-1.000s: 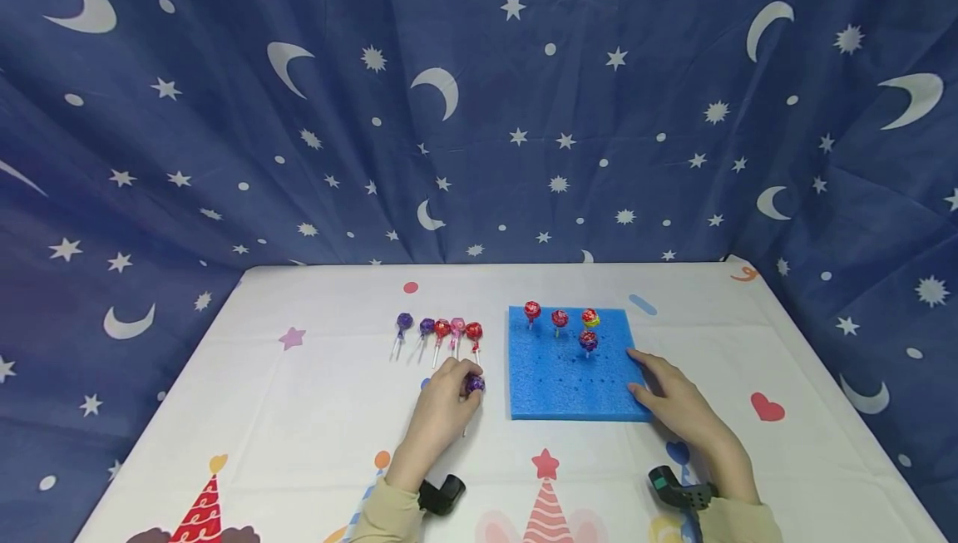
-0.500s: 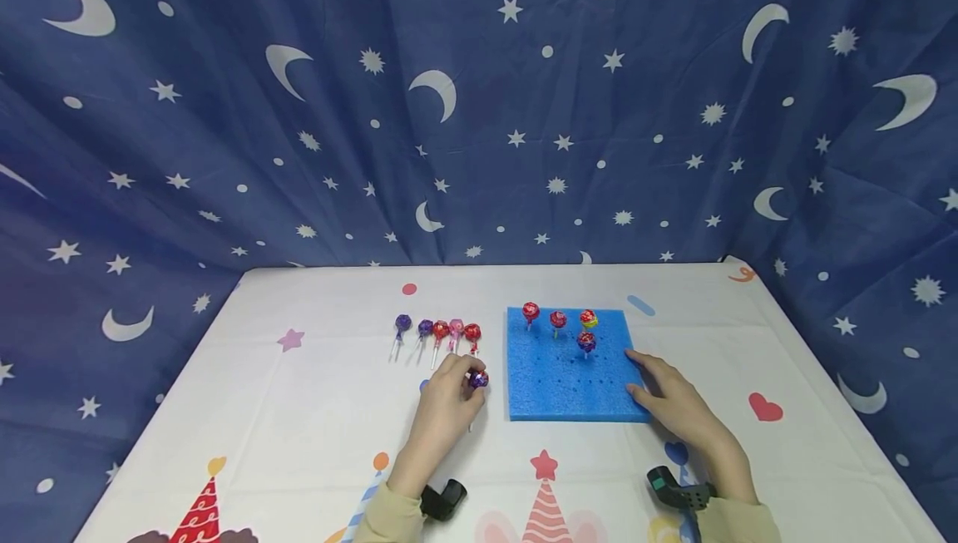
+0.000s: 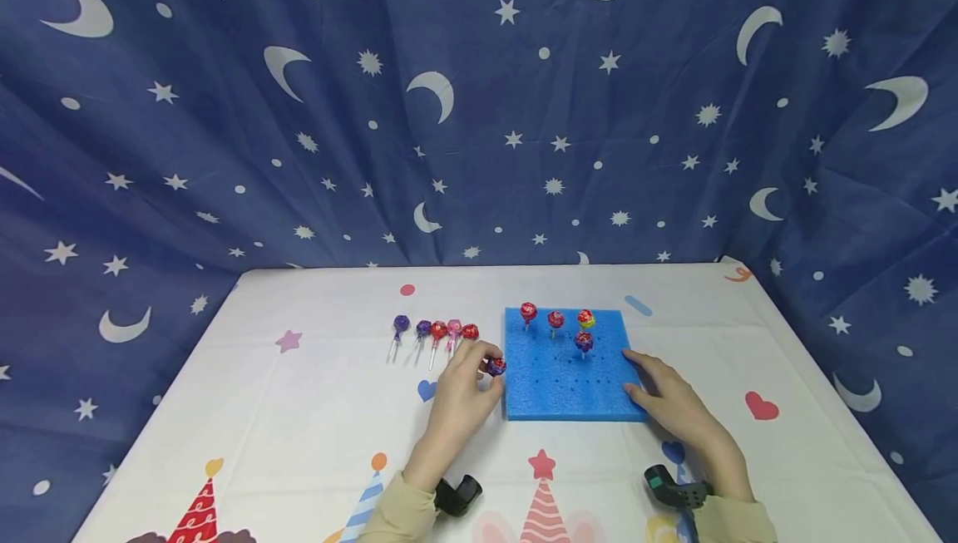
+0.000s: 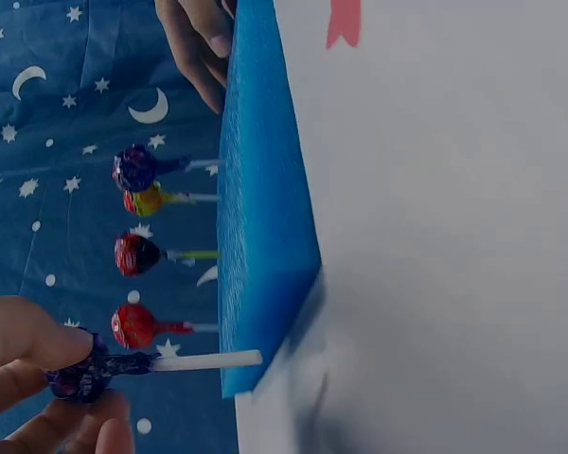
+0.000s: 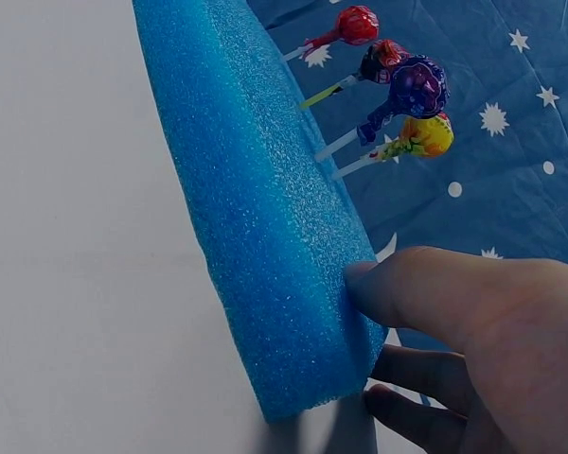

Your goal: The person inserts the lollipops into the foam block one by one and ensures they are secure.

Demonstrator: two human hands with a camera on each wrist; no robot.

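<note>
In my left hand (image 3: 462, 393) I pinch a purple-wrapped lollipop (image 3: 496, 367) by its candy head, at the left edge of the blue foam block (image 3: 539, 402). The left wrist view shows this lollipop's white stick (image 4: 208, 361) free, pointing down beside the foam corner. Straight fingers of my right hand (image 3: 677, 402) rest against the block's right edge; the right wrist view has the thumb (image 5: 388, 288) on its upper edge. Standing in the foam are several lollipops, among them a red one (image 3: 528, 311), a dark red one (image 3: 555, 320), a red-yellow one (image 3: 586, 318) and a purple one (image 3: 584, 342).
Left of the block, a loose row of lollipops lies on the white patterned cloth (image 3: 322, 410): purple ones (image 3: 401, 323), red ones (image 3: 438, 329) and a pink one (image 3: 454, 328). Small holes dot the foam's top. A blue star-and-moon curtain (image 3: 479, 111) hangs behind.
My left hand has moved right and slightly away from me, bringing the pinched purple lollipop from near the row to the foam block's left edge. The right hand stays at the block's right edge.
</note>
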